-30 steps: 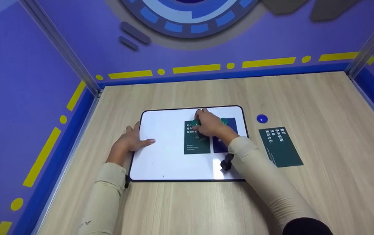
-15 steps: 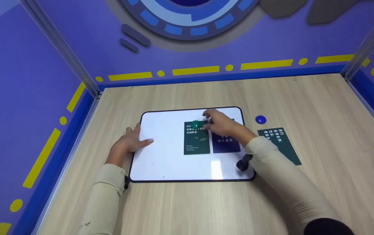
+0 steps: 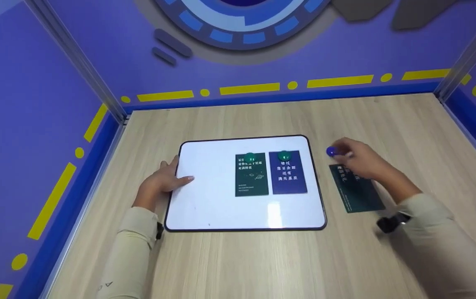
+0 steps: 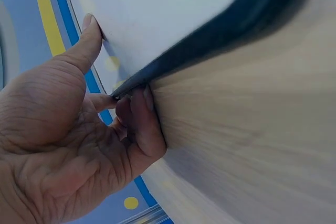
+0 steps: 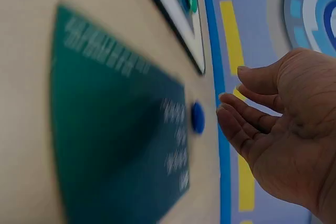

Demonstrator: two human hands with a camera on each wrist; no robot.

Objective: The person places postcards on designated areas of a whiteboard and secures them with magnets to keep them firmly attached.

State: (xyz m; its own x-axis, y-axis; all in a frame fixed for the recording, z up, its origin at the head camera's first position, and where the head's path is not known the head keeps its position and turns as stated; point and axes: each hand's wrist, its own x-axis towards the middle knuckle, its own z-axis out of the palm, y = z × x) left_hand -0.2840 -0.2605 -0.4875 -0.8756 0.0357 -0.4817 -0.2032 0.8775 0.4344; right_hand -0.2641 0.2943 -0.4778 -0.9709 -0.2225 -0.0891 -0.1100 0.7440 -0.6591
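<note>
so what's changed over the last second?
Right hand moved rightward from over the board to by the blue magnet, no longer covering the purple card. Unmoved: left hand at the board's left edge, board, loose card.

Head view looks forward and down; close wrist views share the whiteboard (image 3: 204,201).

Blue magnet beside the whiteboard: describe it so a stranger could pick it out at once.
On the wooden table, find the whiteboard, then the loose green card to its right in the head view. Just beyond that card's far edge, near the right hand, is the round blue magnet. Unlike the two green magnets, it is blue and off the board.
</note>
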